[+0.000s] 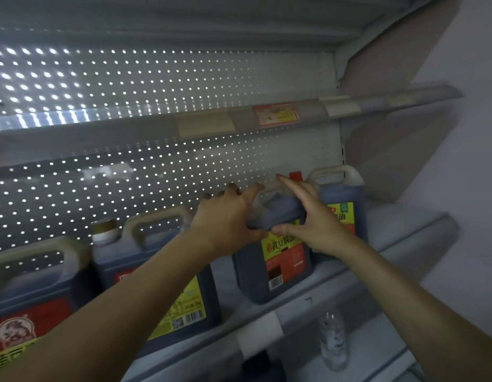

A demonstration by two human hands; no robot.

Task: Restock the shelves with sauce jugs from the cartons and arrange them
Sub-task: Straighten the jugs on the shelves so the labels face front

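While hands (269,216) cover, jug (277,260) blurs.

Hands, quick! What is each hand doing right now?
Left hand: fingers curled round the handle of the dark brown plastic sauce jug, holding it.
Right hand: open, straight fingers pressed against that jug's side.

Left hand (228,216) curled in a grip; right hand (311,219) straight-fingered.
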